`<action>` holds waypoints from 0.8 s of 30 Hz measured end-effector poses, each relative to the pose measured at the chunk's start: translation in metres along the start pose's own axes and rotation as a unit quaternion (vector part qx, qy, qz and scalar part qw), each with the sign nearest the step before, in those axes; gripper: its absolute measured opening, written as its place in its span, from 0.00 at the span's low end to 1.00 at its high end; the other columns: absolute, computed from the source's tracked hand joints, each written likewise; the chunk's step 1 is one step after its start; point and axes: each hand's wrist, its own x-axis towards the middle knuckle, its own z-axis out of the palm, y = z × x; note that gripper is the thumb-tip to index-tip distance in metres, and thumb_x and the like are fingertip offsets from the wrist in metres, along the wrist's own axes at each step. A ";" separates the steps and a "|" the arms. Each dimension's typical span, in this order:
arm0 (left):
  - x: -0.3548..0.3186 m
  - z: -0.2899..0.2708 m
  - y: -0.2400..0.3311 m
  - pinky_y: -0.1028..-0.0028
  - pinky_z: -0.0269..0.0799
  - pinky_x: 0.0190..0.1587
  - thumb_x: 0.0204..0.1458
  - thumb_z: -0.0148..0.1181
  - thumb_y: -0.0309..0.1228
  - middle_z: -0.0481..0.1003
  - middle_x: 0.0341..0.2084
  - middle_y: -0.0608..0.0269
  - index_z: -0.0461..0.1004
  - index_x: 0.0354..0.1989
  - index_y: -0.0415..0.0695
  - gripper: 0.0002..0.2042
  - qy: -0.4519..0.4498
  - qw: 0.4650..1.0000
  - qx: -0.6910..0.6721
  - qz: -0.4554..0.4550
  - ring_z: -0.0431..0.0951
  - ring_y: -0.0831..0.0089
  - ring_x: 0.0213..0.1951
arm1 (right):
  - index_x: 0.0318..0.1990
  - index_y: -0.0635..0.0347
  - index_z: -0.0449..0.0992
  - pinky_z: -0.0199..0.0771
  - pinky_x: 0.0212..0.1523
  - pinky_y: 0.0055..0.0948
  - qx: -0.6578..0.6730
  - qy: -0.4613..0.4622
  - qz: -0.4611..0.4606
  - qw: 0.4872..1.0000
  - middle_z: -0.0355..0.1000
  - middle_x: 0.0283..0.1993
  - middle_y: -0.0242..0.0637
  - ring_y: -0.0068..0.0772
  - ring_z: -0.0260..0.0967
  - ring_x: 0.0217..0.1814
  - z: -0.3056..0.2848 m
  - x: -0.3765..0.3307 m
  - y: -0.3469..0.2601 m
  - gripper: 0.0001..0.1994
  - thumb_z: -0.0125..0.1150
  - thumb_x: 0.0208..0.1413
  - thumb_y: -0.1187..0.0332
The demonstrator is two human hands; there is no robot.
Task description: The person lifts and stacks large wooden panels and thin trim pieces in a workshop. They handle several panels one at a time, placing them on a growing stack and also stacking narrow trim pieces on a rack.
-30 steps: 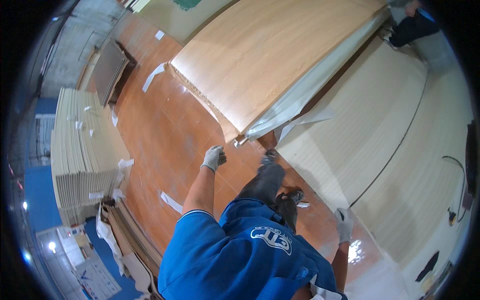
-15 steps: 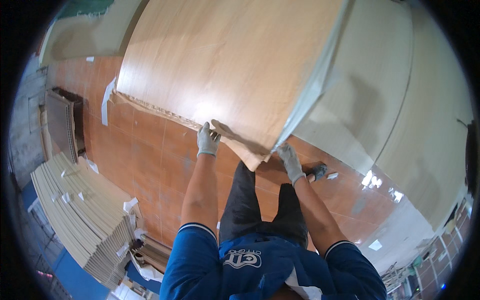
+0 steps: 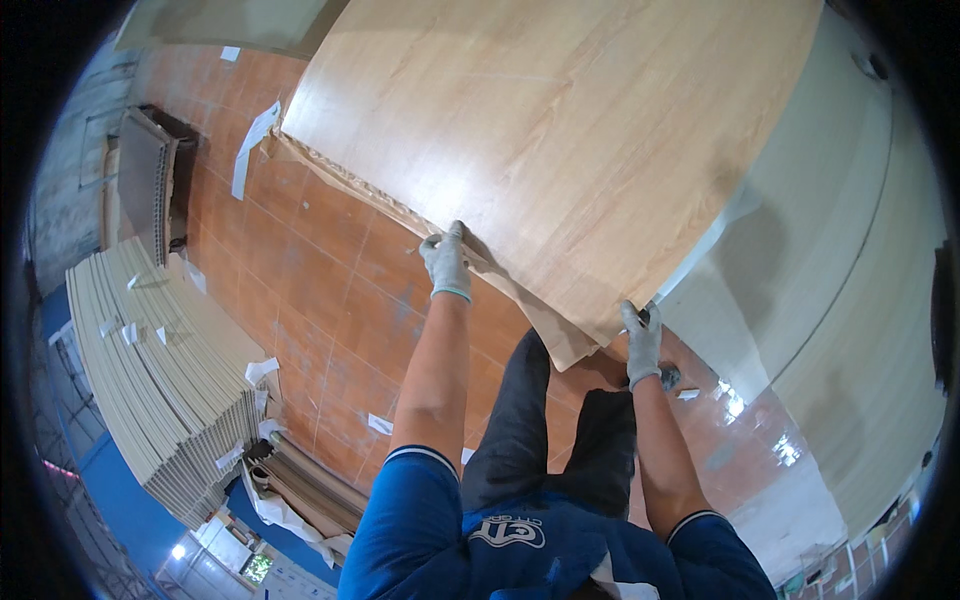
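A large wood-grain board (image 3: 560,150) spreads across the upper middle, its near edge toward me. Brown paper (image 3: 545,325) sticks out in a crumpled strip under that edge. My left hand (image 3: 447,262), in a grey work glove, is closed on the near edge, with the thumb side over the top. At the near right corner my right hand (image 3: 643,343), gloved alike, grips the board with its thumb on the upper face. The fingers beneath the board are hidden. A pale sheet (image 3: 705,245) shows along its right side.
Pale panels (image 3: 830,290) lie on the right. A stack of cream boards (image 3: 165,370) stands at the left, with dark panels (image 3: 145,190) farther back. White paper scraps (image 3: 380,424) lie on the orange tiled floor (image 3: 310,260). My legs (image 3: 510,430) are below the board's corner.
The board's right side has swung outward over the pale sheet. My right hand has come from beside the corner onto it. The whole view has also shifted.
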 end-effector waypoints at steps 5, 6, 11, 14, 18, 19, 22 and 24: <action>0.044 -0.011 0.012 0.60 0.73 0.39 0.51 0.64 0.37 0.69 0.44 0.54 0.63 0.49 0.41 0.22 -0.068 0.970 -0.227 -0.049 0.72 0.61 0.43 | 0.59 0.67 0.61 0.63 0.53 0.26 0.045 -0.047 0.034 0.997 0.64 0.54 0.40 0.30 0.62 0.53 -0.015 0.001 0.008 0.30 0.63 0.54 0.58; 0.051 -0.015 0.012 0.58 0.72 0.41 0.52 0.63 0.38 0.69 0.45 0.54 0.64 0.49 0.42 0.21 -0.111 0.960 -0.247 -0.070 0.72 0.60 0.45 | 0.59 0.66 0.62 0.64 0.52 0.26 0.057 -0.056 0.030 0.996 0.64 0.54 0.39 0.29 0.62 0.53 -0.016 -0.002 0.009 0.30 0.63 0.55 0.58; 0.057 -0.023 -0.008 0.58 0.69 0.42 0.57 0.54 0.45 0.70 0.32 0.62 0.69 0.37 0.49 0.13 -0.159 0.926 -0.317 -0.130 0.70 0.63 0.39 | 0.58 0.63 0.64 0.66 0.47 0.22 0.096 -0.043 0.050 0.993 0.66 0.50 0.34 0.24 0.63 0.49 -0.014 -0.016 0.010 0.26 0.61 0.57 0.60; 0.060 -0.020 -0.013 0.64 0.68 0.36 0.58 0.53 0.43 0.69 0.26 0.67 0.71 0.33 0.50 0.11 -0.196 0.906 -0.365 -0.086 0.69 0.69 0.31 | 0.57 0.63 0.65 0.67 0.44 0.20 0.092 -0.055 0.054 0.993 0.67 0.47 0.31 0.21 0.64 0.46 -0.016 -0.018 0.009 0.24 0.61 0.57 0.60; 0.084 -0.026 -0.007 0.69 0.67 0.33 0.58 0.53 0.39 0.68 0.26 0.66 0.71 0.34 0.49 0.08 -0.156 0.899 -0.406 -0.056 0.68 0.72 0.30 | 0.56 0.61 0.66 0.68 0.42 0.19 0.092 -0.064 0.039 0.993 0.66 0.46 0.29 0.20 0.65 0.43 -0.023 -0.014 0.018 0.23 0.61 0.57 0.60; 0.090 -0.028 -0.005 0.70 0.67 0.33 0.58 0.53 0.38 0.69 0.25 0.66 0.72 0.33 0.49 0.08 -0.133 0.905 -0.400 -0.061 0.68 0.73 0.30 | 0.56 0.59 0.65 0.69 0.41 0.20 0.086 -0.074 0.024 0.993 0.66 0.46 0.29 0.20 0.65 0.43 -0.025 -0.013 0.022 0.23 0.61 0.56 0.59; 0.099 -0.033 0.000 0.62 0.66 0.31 0.56 0.53 0.45 0.66 0.17 0.70 0.71 0.26 0.54 0.12 -0.154 0.928 -0.333 -0.067 0.66 0.69 0.22 | 0.56 0.62 0.66 0.68 0.47 0.24 0.058 -0.054 -0.023 0.997 0.67 0.47 0.33 0.25 0.66 0.47 -0.026 -0.011 0.033 0.25 0.61 0.56 0.58; 0.094 -0.028 0.004 0.55 0.69 0.36 0.55 0.48 0.57 0.69 0.23 0.68 0.69 0.34 0.54 0.19 -0.151 0.948 -0.277 -0.046 0.69 0.65 0.28 | 0.56 0.65 0.66 0.66 0.52 0.27 0.030 -0.035 -0.020 0.999 0.69 0.49 0.37 0.28 0.66 0.50 -0.025 -0.011 0.037 0.26 0.61 0.55 0.56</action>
